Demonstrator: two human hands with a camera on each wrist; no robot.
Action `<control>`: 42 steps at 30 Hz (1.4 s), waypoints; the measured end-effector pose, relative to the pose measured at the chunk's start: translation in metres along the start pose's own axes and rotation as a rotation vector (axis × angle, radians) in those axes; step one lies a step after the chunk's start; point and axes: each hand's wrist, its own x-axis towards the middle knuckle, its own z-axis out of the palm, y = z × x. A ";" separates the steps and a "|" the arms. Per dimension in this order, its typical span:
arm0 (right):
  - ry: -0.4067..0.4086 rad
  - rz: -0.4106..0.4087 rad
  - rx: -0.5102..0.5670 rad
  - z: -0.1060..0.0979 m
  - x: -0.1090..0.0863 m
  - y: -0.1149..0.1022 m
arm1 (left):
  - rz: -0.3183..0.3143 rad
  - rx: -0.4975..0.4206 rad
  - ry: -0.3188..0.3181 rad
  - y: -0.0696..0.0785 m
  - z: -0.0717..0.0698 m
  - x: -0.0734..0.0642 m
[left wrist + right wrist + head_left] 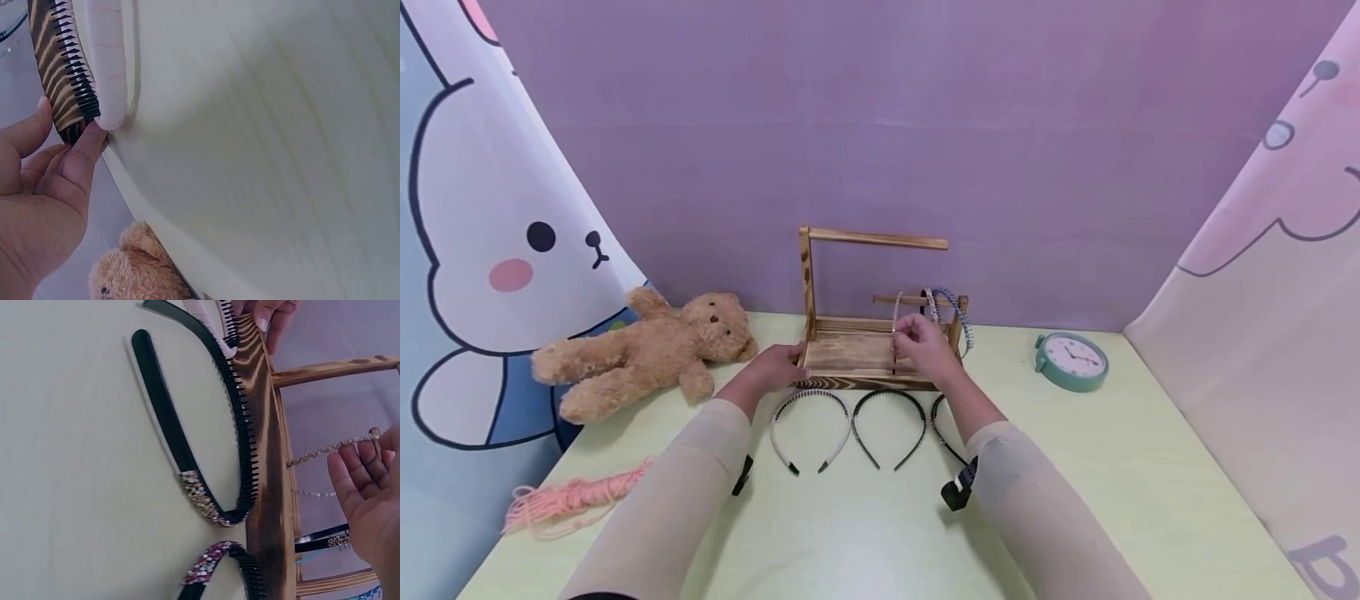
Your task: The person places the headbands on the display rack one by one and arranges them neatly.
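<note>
A brown wooden rack (pixel 850 383) with a tall left post and a long top bar stands at the back of the table. My left hand (pixel 772 367) grips its left front corner, thumb and fingers on either side of the wood. At the rack's short lower rod (pixel 883 299), my right hand (pixel 927 346) pinches a thin glittery headband (pixel 325 452). Further right on that rod hang other headbands, including a blue toothed one (pixel 967 321). In front of the rack lie a white headband (pixel 812 392), a black headband (pixel 890 392) and another dark headband (pixel 936 412), partly hidden by my right arm.
A brown teddy bear (pixel 655 354) lies left of the rack. Nearer the left table edge is a bundle of pink yarn (pixel 580 497). A green round clock (pixel 1072 361) sits to the right. Purple cloth (pixel 880 125) hangs behind the table.
</note>
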 end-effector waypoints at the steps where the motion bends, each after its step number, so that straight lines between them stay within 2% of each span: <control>1: 0.013 0.011 -0.010 -0.001 -0.001 0.001 | -0.003 -0.004 -0.004 0.000 0.001 0.000; 9: 0.078 0.065 -0.087 -0.002 -0.008 0.004 | 0.014 0.019 0.007 0.000 0.004 0.002; 14: 0.118 0.101 -0.198 -0.003 -0.011 0.004 | 0.014 0.013 -0.003 0.001 0.005 0.000; 19: 0.161 0.089 -0.265 -0.004 -0.013 0.007 | 0.016 0.022 0.001 0.003 0.006 -0.001; 23: 0.155 0.077 -0.291 -0.007 -0.015 0.004 | 0.017 0.018 -0.003 0.004 0.005 0.000; 29: 0.150 0.078 -0.524 -0.022 -0.025 -0.011 | 0.021 0.021 -0.007 0.007 0.004 -0.001; 32: 0.102 0.102 -0.633 -0.032 -0.034 -0.016 | 0.015 0.022 -0.011 0.009 0.003 -0.003; 36: -0.046 0.185 -0.712 -0.044 -0.052 -0.015 | 0.003 0.019 -0.020 0.010 0.001 -0.005; 42: -0.253 0.387 -0.714 -0.046 -0.076 -0.005 | -0.009 0.020 -0.026 0.005 0.000 -0.006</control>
